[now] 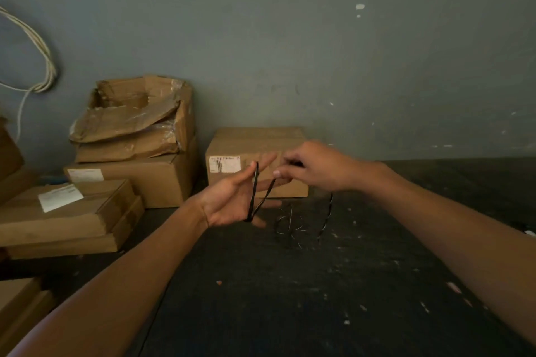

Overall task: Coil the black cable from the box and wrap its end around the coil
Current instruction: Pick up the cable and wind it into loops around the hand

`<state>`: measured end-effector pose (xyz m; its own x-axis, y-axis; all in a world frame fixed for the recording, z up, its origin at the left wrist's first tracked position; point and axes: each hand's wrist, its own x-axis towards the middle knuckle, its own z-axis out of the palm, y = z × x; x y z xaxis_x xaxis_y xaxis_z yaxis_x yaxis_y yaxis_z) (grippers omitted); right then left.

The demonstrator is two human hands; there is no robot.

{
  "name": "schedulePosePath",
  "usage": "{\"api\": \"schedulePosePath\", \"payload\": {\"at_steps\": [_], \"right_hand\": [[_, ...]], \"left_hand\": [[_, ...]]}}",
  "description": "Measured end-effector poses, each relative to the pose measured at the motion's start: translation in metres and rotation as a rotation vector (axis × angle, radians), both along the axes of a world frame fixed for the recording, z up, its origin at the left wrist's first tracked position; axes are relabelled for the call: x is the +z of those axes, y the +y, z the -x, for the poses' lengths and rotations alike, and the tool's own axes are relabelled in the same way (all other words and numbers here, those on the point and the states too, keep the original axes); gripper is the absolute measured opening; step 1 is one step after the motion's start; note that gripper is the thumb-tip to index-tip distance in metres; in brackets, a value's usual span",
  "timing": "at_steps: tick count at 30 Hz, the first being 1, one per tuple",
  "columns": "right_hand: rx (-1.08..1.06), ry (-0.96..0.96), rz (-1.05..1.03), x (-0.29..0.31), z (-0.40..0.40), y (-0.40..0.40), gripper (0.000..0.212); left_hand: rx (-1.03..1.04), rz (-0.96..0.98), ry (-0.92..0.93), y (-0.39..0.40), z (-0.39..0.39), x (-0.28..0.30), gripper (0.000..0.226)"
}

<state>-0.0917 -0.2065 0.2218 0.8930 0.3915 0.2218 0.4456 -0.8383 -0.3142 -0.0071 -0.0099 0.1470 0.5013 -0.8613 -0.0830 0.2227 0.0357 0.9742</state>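
- My left hand (pixel 232 200) is held palm-up and open, fingers straight, thumb out. The cable (pixel 255 191) runs in a loop or two around the palm, from the thumb side down to the little-finger edge. The hand is a former for the coil and grips nothing.
- My right hand (pixel 313 166) is pinched shut on the cable, thumb against fingertips, just right of the left fingertips. A taut stretch runs from that pinch down to the bottom of the loop.
- Behind the right hand the cable drops to the dark worktop (pixel 348 284) and lies there in a loose tangle (pixel 293 224), just below and between the hands.
- The light is dim and the cable is dark on dark, so I cannot tell how much slack lies there, nor where the free end is.
- A closed box (pixel 232 142) stands right behind the hands. Other boxes (pixel 130 124) are stacked to the left.
- Progress, as I judge it: the cable is out of the box and coiling has only begun, with very few turns on the hand.
- Left to do: wind the rest of the slack onto the left hand, then wrap the end around the coil. That wrap is not yet started.
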Motion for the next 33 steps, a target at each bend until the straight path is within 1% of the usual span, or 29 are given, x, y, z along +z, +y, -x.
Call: {"api": "schedulePosePath", "payload": {"at_steps": [3,7,10,12,18,21,23,26,29,31,33], "right_hand": [[-0.031,-0.050,0.046,0.012,-0.011,-0.009,0.013],[-0.025,-0.120,0.066,0.027,-0.013,-0.015,0.016],[-0.022,-0.159,0.103,0.027,-0.016,-0.019,0.016],[-0.032,-0.166,0.074,0.023,-0.018,-0.022,0.016],[-0.042,-0.154,-0.084,0.007,-0.022,-0.032,0.013],[-0.026,-0.188,-0.161,-0.003,-0.025,-0.032,0.009],[-0.045,-0.214,-0.206,-0.013,-0.028,-0.036,0.014],[-0.088,-0.184,-0.200,-0.037,-0.025,-0.040,0.019],[-0.108,-0.120,-0.163,-0.065,-0.019,-0.038,0.015],[-0.126,-0.075,-0.170,-0.083,-0.019,-0.032,0.020],[-0.140,-0.055,-0.172,-0.100,-0.022,-0.027,0.030]], "left_hand": [[-0.094,-0.046,0.019,-0.003,0.006,-0.002,0.046],[-0.193,-0.134,0.016,-0.005,0.015,-0.008,0.045],[-0.247,-0.139,0.036,-0.006,0.020,-0.010,0.048],[-0.270,-0.129,0.049,-0.006,0.023,-0.007,0.050],[-0.417,-0.046,0.105,-0.005,0.035,0.002,0.051],[-0.482,0.051,0.126,-0.006,0.042,0.008,0.052],[-0.496,0.133,0.127,-0.006,0.045,0.014,0.052],[-0.486,0.210,0.117,-0.004,0.047,0.025,0.051],[-0.463,0.235,0.098,-0.003,0.045,0.035,0.052],[-0.456,0.241,0.083,-0.006,0.044,0.039,0.052],[-0.462,0.263,0.076,-0.011,0.045,0.041,0.051]]}}
